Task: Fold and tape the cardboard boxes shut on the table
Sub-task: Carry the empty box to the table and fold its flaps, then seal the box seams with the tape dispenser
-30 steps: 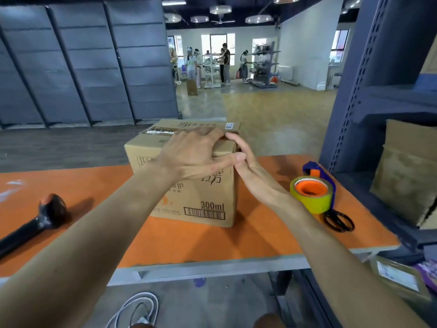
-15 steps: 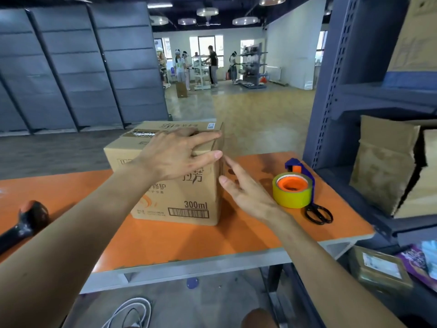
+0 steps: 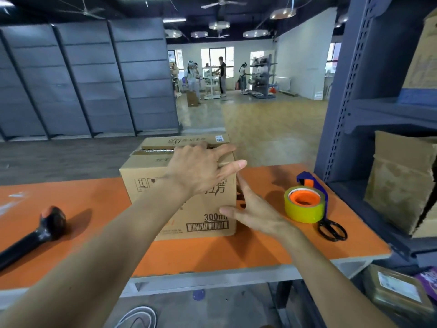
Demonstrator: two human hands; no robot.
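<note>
A brown cardboard box (image 3: 151,185) printed "300ml" stands on the orange table (image 3: 212,252), its top flaps folded down with a gap along the seam. My left hand (image 3: 201,169) presses flat on the box's top near the right front corner, fingers spread. My right hand (image 3: 253,214) lies with straight fingers against the box's right side, low down. A yellow tape roll (image 3: 305,209) on a blue dispenser with an orange core sits on the table to the right of that hand.
Black scissors (image 3: 332,229) lie beside the tape. A black handheld tool (image 3: 35,233) lies at the table's left. A blue metal shelf rack (image 3: 343,114) with cardboard packages stands at the right. Several people work far behind.
My right hand left the box's top corner, swung down and now touches the box's right side. My left hand stays pressed on the top.
</note>
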